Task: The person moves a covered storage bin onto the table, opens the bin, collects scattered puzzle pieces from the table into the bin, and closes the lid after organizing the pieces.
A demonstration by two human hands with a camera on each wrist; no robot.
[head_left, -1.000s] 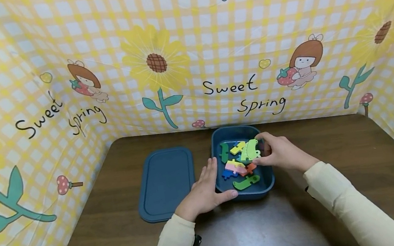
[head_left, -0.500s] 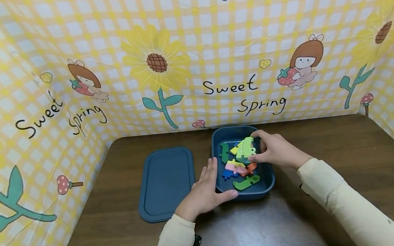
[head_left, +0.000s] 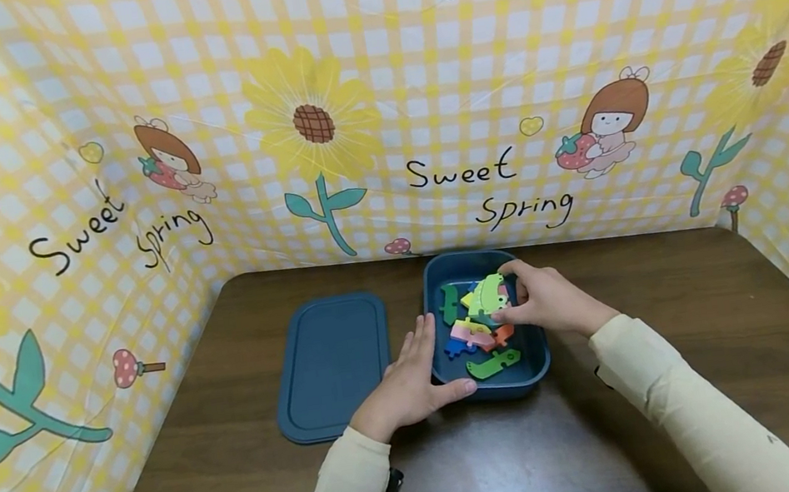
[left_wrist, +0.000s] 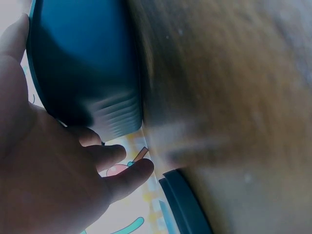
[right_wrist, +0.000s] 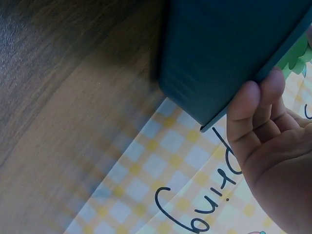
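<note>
A: From the head view, what does the right hand (head_left: 550,301) have?
B: It pinches a light green puzzle piece (head_left: 486,295) over the blue box (head_left: 536,365), above the other pieces (head_left: 479,335).
A: And the left hand (head_left: 405,389)?
B: Fingers straight, flat against the box's left wall; the lid (head_left: 331,366) lies just beside.
A: Left wrist view?
B: Relaxed fingers (left_wrist: 122,178) by the box (left_wrist: 83,63).
A: Right wrist view?
B: Curled fingers (right_wrist: 253,107) at the box's rim (right_wrist: 253,80); the piece barely shows.
</note>
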